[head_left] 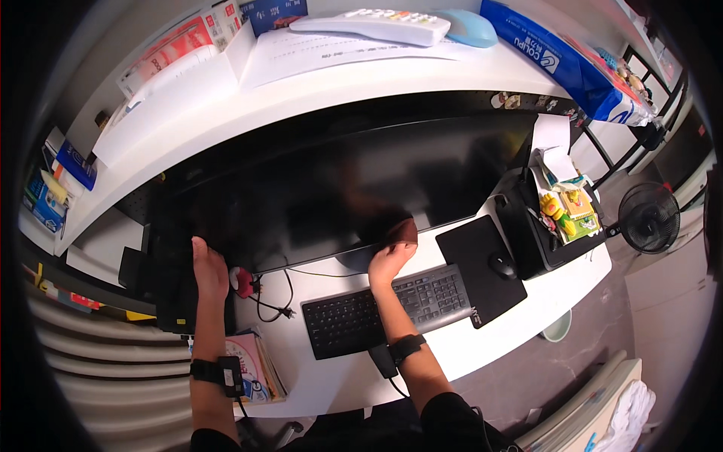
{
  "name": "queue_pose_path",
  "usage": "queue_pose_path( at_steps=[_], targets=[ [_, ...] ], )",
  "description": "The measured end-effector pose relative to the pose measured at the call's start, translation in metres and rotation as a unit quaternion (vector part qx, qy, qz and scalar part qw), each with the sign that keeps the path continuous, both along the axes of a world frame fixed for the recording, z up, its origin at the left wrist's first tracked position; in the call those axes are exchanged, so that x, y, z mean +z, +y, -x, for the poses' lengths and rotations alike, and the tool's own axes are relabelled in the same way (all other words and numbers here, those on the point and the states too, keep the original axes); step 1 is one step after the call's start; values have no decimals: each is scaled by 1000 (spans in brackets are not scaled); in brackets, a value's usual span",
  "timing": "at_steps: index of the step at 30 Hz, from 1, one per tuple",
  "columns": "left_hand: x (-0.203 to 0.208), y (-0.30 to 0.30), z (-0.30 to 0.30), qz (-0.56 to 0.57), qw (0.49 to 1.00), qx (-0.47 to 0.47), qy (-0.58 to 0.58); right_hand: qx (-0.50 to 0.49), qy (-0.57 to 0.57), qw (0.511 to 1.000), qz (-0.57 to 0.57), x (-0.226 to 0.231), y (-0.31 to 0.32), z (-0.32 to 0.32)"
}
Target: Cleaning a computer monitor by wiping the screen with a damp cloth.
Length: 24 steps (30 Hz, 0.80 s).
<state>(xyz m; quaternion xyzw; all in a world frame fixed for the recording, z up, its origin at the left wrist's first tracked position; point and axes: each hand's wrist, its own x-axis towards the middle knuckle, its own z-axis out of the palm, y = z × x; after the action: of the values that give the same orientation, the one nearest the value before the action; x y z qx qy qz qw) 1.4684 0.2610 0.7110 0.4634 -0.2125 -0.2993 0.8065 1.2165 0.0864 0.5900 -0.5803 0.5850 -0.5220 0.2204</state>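
Observation:
My left hand (210, 273) is raised by the lower left part of a wide black monitor (316, 203). Its thumb stands up and apart, the other fingers are foreshortened, and no held thing shows. My right hand (392, 262) is closed in front of the monitor's lower edge, above the keyboard (433, 297). A dark brown patch (404, 230) touches its fingers; whether that is a cloth or a reflection I cannot tell. Beside my left hand lie a red round object (242, 282) and a black cable with a plug (285, 312). Black straps circle both forearms.
Right of the keyboard, a mouse (501, 264) rests on a black mouse pad (471, 252). A black box (520, 226) carries small toys and papers, near a black fan (649, 217). Books (256, 365) lie front left. A white shelf (324, 83) overhangs the monitor.

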Motion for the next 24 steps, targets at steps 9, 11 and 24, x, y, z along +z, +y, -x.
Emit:
queue_pose_path(
  at_steps=[9, 11, 24],
  targets=[
    [-1, -1, 0, -15, 1000, 20, -4, -4, -90, 996, -10, -3, -9, 7],
    [-2, -3, 1, -4, 1000, 4, -9, -13, -58, 998, -6, -5, -12, 7],
    [3, -1, 3, -12, 1000, -16, -14, -170, 37, 984, -34, -5, -102, 74]
  ],
)
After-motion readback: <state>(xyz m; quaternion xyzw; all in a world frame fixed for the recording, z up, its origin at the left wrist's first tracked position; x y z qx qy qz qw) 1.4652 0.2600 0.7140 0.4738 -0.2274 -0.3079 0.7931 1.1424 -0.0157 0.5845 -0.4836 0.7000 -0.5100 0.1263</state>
